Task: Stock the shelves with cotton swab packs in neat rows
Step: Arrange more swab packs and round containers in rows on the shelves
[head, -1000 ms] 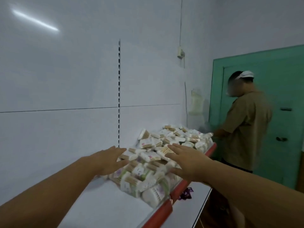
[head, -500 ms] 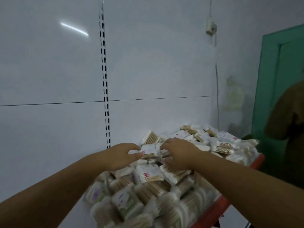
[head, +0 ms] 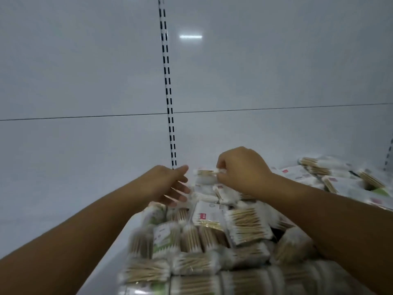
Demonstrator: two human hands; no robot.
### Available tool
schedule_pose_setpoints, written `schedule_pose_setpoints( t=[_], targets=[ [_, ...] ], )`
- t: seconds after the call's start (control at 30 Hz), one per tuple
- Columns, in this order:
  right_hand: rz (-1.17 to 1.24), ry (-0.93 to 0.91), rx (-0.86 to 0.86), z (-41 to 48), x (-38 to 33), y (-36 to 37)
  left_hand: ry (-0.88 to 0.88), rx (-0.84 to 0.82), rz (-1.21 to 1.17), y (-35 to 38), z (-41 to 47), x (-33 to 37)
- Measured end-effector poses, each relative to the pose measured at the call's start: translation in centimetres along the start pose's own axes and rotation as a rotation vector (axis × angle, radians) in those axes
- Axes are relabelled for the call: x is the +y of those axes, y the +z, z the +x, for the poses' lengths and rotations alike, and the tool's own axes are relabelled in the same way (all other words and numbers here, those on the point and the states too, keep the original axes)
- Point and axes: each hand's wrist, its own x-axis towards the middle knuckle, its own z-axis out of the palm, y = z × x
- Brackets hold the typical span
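A view from the person's head looked down along two bare forearms reaching over a white shelf (head: 110, 241). The right hand (head: 242, 170) was raised above a loose heap of packs (head: 234, 235), with its fingers curled and pinching one end of a single cotton swab pack (head: 205, 172). That pack hung just above the heap. Its long axis ran roughly level from left to right, and the free end pointed toward the left hand (head: 168, 185).

The left hand was held wide, with its fingers straight and spread and its palm turned toward the pack. It was just beside the free end and seemed not to touch it. It held nothing.

The heap lay jumbled in front of and below both hands, not in rows, and more packs were strewn off to the right. Bare shelf showed only to the left of the heap, on the left hand's side. A white back panel (head: 85, 71) with a slotted upright (head: 168, 92) rose behind.

The right hand alone had the pack, while the left hand was nearer the free space. A hand-over or a two-handed squaring of the pack looked likely.
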Motion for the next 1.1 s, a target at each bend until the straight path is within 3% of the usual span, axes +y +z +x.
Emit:
schedule_pose_setpoints(
  t=[0.13, 0.2, 0.3, 0.37, 0.43, 0.53, 0.63, 0.73, 0.87, 0.97, 1.1],
  targets=[
    [0.182, -0.195, 0.224, -1.2, -4.1, -1.1, 0.008, -0.064, -0.558, 0.5, -2.3, 0.2],
    [0.177, -0.28, 0.182, -1.8, -5.8, -0.8, 0.083, 0.086, -0.712, 0.9, -2.7, -0.3],
    [0.248, -0.334, 0.014, -2.3, -7.0, -0.3, 0.09, 0.398, -0.637, 0.3, -3.4, -1.1],
    [0.331, -0.385, -0.072, -3.0, -7.9, -0.5, 0.048, 0.519, -0.651, -1.4, -4.2, -1.9],
    [0.347, -0.516, -0.194, -4.1, -9.4, -0.6, 0.004, 0.567, -0.718, -3.2, -5.1, -2.6],
    [0.171, -0.746, -0.313, -5.6, -12.1, 0.3, -0.012, 0.571, -0.741, -4.4, -5.8, -3.3],
    [0.075, -0.812, -0.392, -5.7, -13.8, 1.2, -0.02, 0.53, -0.737, -4.4, -6.1, -4.0],
    [0.215, -0.706, -0.431, -4.1, -13.7, 0.9, -0.011, 0.505, -0.746, -5.3, -6.5, -4.9],
    [0.574, -0.38, -0.38, -0.5, -11.2, -0.2, 0.032, 0.483, -0.859, -7.8, -7.4, -6.1],
    [0.785, -0.149, -0.328, 1.4, -8.3, 0.2, 0.087, 0.252, -0.905, -8.2, -7.6, -6.6],
    [1.102, 0.098, -0.439, 1.9, -6.2, 1.2, 0.144, -0.137, -0.843, -5.1, -6.0, -5.9]
  ],
)
